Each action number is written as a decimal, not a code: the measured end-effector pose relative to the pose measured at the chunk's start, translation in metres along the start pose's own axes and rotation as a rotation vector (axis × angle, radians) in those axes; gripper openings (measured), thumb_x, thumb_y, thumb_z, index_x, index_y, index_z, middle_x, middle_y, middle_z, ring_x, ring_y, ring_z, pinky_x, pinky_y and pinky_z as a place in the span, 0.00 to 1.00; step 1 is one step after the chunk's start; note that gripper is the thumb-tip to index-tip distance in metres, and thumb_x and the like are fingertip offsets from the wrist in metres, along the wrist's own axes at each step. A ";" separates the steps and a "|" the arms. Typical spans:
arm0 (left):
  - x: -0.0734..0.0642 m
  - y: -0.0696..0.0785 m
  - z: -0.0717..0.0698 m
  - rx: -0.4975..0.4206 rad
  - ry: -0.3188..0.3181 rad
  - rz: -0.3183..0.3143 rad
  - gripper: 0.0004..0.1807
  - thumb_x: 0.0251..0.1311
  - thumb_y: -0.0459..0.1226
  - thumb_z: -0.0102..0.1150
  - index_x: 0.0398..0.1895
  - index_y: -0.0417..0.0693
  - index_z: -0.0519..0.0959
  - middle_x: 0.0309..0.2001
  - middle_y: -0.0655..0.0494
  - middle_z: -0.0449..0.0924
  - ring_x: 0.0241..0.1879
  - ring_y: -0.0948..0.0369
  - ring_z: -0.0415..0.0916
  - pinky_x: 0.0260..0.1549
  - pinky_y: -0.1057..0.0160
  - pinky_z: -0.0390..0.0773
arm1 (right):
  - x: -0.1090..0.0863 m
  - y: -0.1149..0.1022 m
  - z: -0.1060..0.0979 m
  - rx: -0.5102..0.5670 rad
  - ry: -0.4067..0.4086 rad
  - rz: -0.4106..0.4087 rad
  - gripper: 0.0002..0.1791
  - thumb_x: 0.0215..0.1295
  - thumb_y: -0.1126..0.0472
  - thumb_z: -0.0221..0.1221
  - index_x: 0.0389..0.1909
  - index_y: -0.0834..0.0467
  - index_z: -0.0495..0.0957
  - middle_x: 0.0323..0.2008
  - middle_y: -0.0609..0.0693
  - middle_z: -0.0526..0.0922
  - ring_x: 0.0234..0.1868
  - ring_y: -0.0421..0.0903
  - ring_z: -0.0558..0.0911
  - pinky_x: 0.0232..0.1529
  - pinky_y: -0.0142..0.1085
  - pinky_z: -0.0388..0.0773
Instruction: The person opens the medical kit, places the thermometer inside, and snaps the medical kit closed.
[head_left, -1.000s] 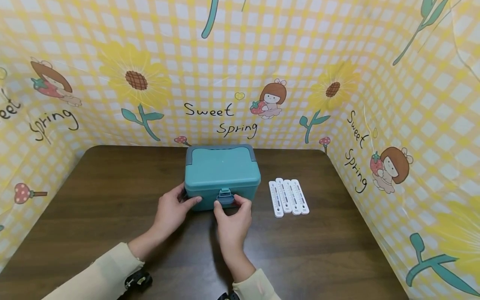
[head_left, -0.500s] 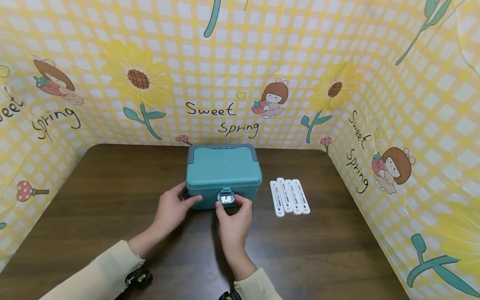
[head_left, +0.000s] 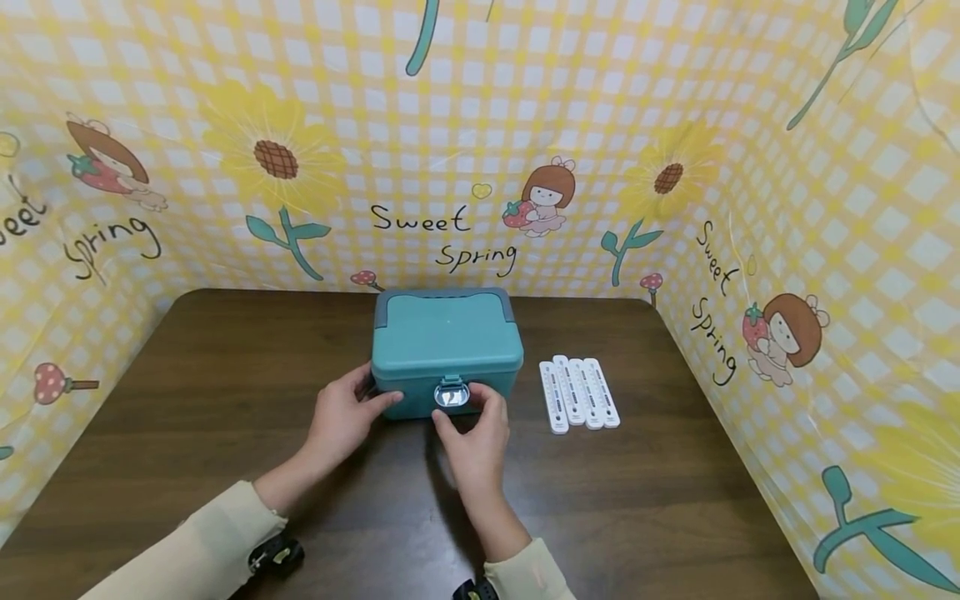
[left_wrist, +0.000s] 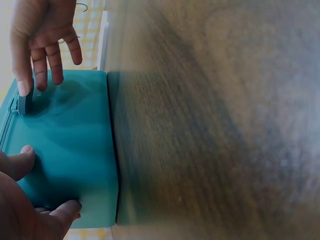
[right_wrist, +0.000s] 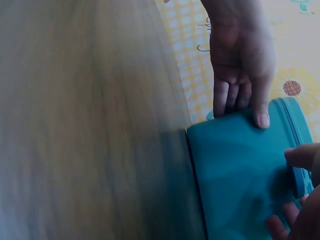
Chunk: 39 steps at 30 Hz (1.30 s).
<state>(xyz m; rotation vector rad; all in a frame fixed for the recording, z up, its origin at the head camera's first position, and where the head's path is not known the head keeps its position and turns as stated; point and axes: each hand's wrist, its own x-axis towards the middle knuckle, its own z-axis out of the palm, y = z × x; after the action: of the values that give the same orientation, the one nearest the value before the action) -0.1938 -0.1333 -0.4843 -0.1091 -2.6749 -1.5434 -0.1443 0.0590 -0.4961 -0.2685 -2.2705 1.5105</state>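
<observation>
To four o'clock of the teal lidded box [head_left: 448,337], four slim white printed strips [head_left: 587,396] lie side by side on the brown wooden tabletop [head_left: 660,492]; a checked sunflower cloth [head_left: 420,158] rises close behind the box at twelve. The right hand [head_left: 480,433] partly covers the box's front. Its fingers are loosely bent, the thumb at the front latch [head_left: 452,394] — whether the forefinger pinches it also, I cannot tell. The left hand [head_left: 347,417] grips the box's left side, thumb on the front.

The left wrist view shows, better than the head view, the latch standing out and the other right fingers hanging lower. The right wrist view shows the left fingers bent behind the side.

The tabletop stretches wide toward nine and six o'clock — toward twelve, its edge is near.
</observation>
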 end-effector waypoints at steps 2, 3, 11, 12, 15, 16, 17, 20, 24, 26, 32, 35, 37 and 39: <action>0.000 0.000 -0.001 -0.005 -0.004 -0.006 0.40 0.63 0.48 0.71 0.73 0.38 0.70 0.69 0.40 0.73 0.68 0.46 0.73 0.60 0.48 0.79 | 0.001 0.000 -0.005 -0.046 -0.028 -0.033 0.33 0.56 0.57 0.77 0.60 0.52 0.73 0.55 0.49 0.77 0.57 0.50 0.76 0.63 0.54 0.71; -0.001 0.000 -0.002 -0.007 -0.006 -0.008 0.40 0.63 0.48 0.71 0.73 0.38 0.69 0.69 0.40 0.73 0.68 0.46 0.73 0.60 0.48 0.79 | 0.002 0.000 -0.008 -0.071 -0.042 -0.048 0.33 0.56 0.57 0.77 0.60 0.52 0.73 0.55 0.49 0.77 0.57 0.50 0.76 0.63 0.54 0.71; -0.003 0.001 -0.006 -0.015 -0.024 -0.019 0.40 0.64 0.48 0.70 0.73 0.37 0.68 0.70 0.39 0.72 0.68 0.45 0.73 0.61 0.47 0.78 | 0.019 0.011 -0.042 -0.179 -0.091 -0.178 0.26 0.57 0.60 0.76 0.55 0.55 0.77 0.50 0.51 0.80 0.53 0.49 0.80 0.56 0.47 0.81; -0.003 0.001 -0.006 -0.016 -0.025 -0.023 0.40 0.64 0.48 0.70 0.74 0.37 0.68 0.70 0.39 0.72 0.68 0.45 0.72 0.61 0.48 0.77 | 0.022 0.012 -0.047 -0.190 -0.099 -0.185 0.26 0.57 0.60 0.75 0.55 0.55 0.77 0.51 0.51 0.80 0.54 0.48 0.80 0.56 0.46 0.81; -0.003 0.000 -0.007 -0.008 -0.024 -0.030 0.41 0.64 0.49 0.70 0.74 0.38 0.68 0.70 0.39 0.72 0.69 0.45 0.72 0.61 0.48 0.78 | 0.030 0.016 -0.060 -0.203 -0.111 -0.206 0.26 0.58 0.59 0.75 0.56 0.56 0.77 0.51 0.51 0.80 0.54 0.49 0.80 0.57 0.46 0.81; -0.003 0.000 -0.007 -0.007 -0.022 -0.032 0.41 0.63 0.49 0.70 0.74 0.38 0.68 0.71 0.39 0.72 0.69 0.45 0.72 0.61 0.48 0.78 | 0.033 0.018 -0.064 -0.208 -0.113 -0.215 0.26 0.59 0.59 0.75 0.56 0.56 0.77 0.51 0.51 0.80 0.54 0.49 0.80 0.57 0.46 0.80; -0.004 0.000 -0.007 -0.006 -0.022 -0.031 0.42 0.63 0.49 0.70 0.74 0.39 0.67 0.71 0.40 0.71 0.69 0.45 0.72 0.61 0.48 0.78 | 0.036 0.019 -0.067 -0.208 -0.112 -0.231 0.25 0.59 0.59 0.75 0.56 0.56 0.77 0.51 0.52 0.80 0.54 0.49 0.80 0.57 0.47 0.80; -0.004 -0.001 -0.007 -0.001 -0.017 -0.028 0.42 0.63 0.49 0.70 0.75 0.40 0.67 0.70 0.40 0.72 0.68 0.46 0.73 0.60 0.48 0.79 | 0.045 0.023 -0.077 -0.215 -0.118 -0.272 0.24 0.60 0.59 0.74 0.55 0.57 0.77 0.50 0.52 0.81 0.53 0.51 0.80 0.57 0.48 0.80; -0.004 0.000 -0.008 0.006 -0.011 -0.002 0.41 0.63 0.48 0.71 0.75 0.41 0.67 0.70 0.41 0.73 0.67 0.46 0.74 0.59 0.49 0.79 | 0.057 0.028 -0.089 -0.242 -0.140 -0.313 0.24 0.60 0.58 0.74 0.55 0.57 0.77 0.50 0.53 0.81 0.53 0.52 0.80 0.56 0.49 0.80; -0.005 0.000 -0.009 0.006 -0.008 0.018 0.41 0.63 0.48 0.71 0.75 0.41 0.67 0.69 0.41 0.74 0.66 0.46 0.75 0.58 0.50 0.80 | 0.063 0.030 -0.094 -0.255 -0.156 -0.325 0.24 0.61 0.58 0.73 0.55 0.57 0.77 0.51 0.53 0.81 0.53 0.52 0.79 0.57 0.49 0.80; -0.005 0.002 -0.013 -0.008 0.012 0.089 0.42 0.62 0.51 0.71 0.75 0.44 0.68 0.70 0.43 0.73 0.66 0.47 0.76 0.55 0.52 0.82 | 0.083 0.033 -0.105 -0.289 -0.190 -0.366 0.26 0.61 0.57 0.73 0.57 0.59 0.77 0.53 0.54 0.80 0.55 0.53 0.79 0.59 0.50 0.78; -0.005 0.005 -0.015 0.011 0.033 0.126 0.43 0.61 0.52 0.71 0.75 0.45 0.68 0.70 0.43 0.73 0.65 0.48 0.77 0.55 0.52 0.82 | 0.093 0.035 -0.108 -0.298 -0.219 -0.386 0.28 0.62 0.55 0.73 0.60 0.59 0.76 0.55 0.54 0.80 0.56 0.53 0.78 0.60 0.52 0.77; -0.004 0.007 -0.017 0.030 0.050 0.147 0.44 0.60 0.52 0.72 0.75 0.45 0.67 0.70 0.44 0.73 0.65 0.48 0.77 0.55 0.51 0.82 | 0.100 0.037 -0.108 -0.288 -0.252 -0.398 0.30 0.63 0.54 0.72 0.63 0.59 0.76 0.57 0.54 0.80 0.58 0.53 0.78 0.62 0.53 0.76; -0.004 0.009 -0.019 0.042 0.060 0.165 0.45 0.59 0.52 0.73 0.76 0.44 0.67 0.70 0.43 0.73 0.65 0.47 0.76 0.55 0.50 0.82 | 0.106 0.039 -0.106 -0.272 -0.286 -0.409 0.32 0.64 0.54 0.72 0.66 0.58 0.74 0.61 0.55 0.79 0.61 0.54 0.78 0.64 0.54 0.75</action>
<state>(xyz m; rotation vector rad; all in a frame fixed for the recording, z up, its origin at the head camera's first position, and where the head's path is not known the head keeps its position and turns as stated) -0.1884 -0.1451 -0.4677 -0.2698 -2.5777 -1.4180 -0.1967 0.2030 -0.4721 0.3434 -2.5510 1.0868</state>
